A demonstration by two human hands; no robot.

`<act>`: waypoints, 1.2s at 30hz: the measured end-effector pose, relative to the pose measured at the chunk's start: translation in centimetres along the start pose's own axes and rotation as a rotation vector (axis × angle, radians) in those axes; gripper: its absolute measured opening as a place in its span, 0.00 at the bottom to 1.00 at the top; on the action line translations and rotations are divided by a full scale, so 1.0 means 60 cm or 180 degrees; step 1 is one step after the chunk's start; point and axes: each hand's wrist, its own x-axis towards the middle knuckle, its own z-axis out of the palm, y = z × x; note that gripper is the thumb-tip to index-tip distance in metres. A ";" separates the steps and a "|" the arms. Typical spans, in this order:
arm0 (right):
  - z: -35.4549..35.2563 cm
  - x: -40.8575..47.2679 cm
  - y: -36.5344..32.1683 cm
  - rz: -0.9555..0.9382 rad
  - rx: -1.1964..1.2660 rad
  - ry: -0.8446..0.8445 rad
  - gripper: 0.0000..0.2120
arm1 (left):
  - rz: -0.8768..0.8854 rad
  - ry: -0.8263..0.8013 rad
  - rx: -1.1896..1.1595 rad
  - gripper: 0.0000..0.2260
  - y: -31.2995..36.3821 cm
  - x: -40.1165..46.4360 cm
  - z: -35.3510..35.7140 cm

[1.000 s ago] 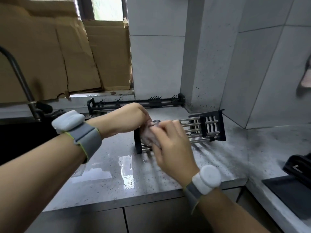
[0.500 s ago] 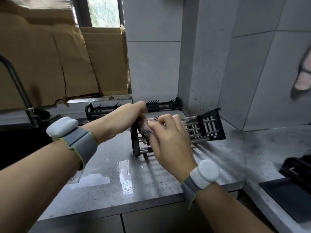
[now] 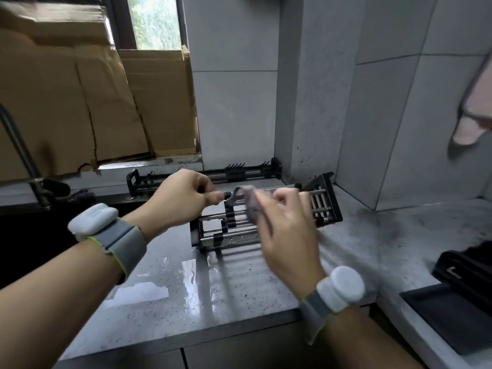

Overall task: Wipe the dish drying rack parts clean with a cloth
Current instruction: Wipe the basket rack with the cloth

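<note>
Mid-wipe. Rack section [image 3: 266, 222] sits on the desk [image 3: 186, 288] near the back corner, tipped up on its black end frames. Judging by where the cloth is, only the top rods are being worked; lower rods and end frames likely still to do. Second rack part [image 3: 202, 175] lies along the back edge by the sill, untouched, so probably next. Puddle [image 3: 191, 272] on the desk in front of the rack, may need a wipe too.

Left hand [image 3: 183, 198]: fingers curled, pinching the end of a top rod, steadying the rack. Right hand [image 3: 285, 230]: fingers curled round the cloth [image 3: 249, 202], pressing it on the top rods; motion-blurred, exact finger positions unclear
</note>
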 end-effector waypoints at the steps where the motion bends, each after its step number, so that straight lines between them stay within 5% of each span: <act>1: 0.007 -0.006 -0.014 -0.0176 -0.0004 -0.0078 0.17 | 0.0010 0.0015 0.0021 0.13 0.000 0.001 0.002; 6: 0.005 -0.009 -0.002 -0.0691 -0.0066 -0.0157 0.17 | 0.0032 -0.0038 0.0053 0.12 -0.025 -0.002 -0.009; 14: -0.062 0.037 0.104 0.0408 -0.0082 0.0544 0.13 | 0.0149 0.0172 0.0117 0.10 -0.039 -0.015 -0.024; 22: -0.064 0.057 0.108 -0.0271 -0.0910 -0.0587 0.06 | 0.0227 0.0202 0.0264 0.11 -0.051 -0.011 -0.024; 29: -0.071 0.093 0.126 -0.1492 -0.1570 -0.1315 0.08 | 0.0488 0.0001 0.0564 0.09 -0.058 -0.022 -0.022; 32: -0.078 0.100 0.131 -0.1801 -0.1550 -0.1042 0.08 | 0.0522 0.0106 0.0513 0.09 -0.059 -0.022 -0.021; 36: -0.080 0.109 0.133 -0.1371 -0.1015 -0.0368 0.06 | 0.0393 0.0311 0.0390 0.10 -0.051 -0.015 -0.033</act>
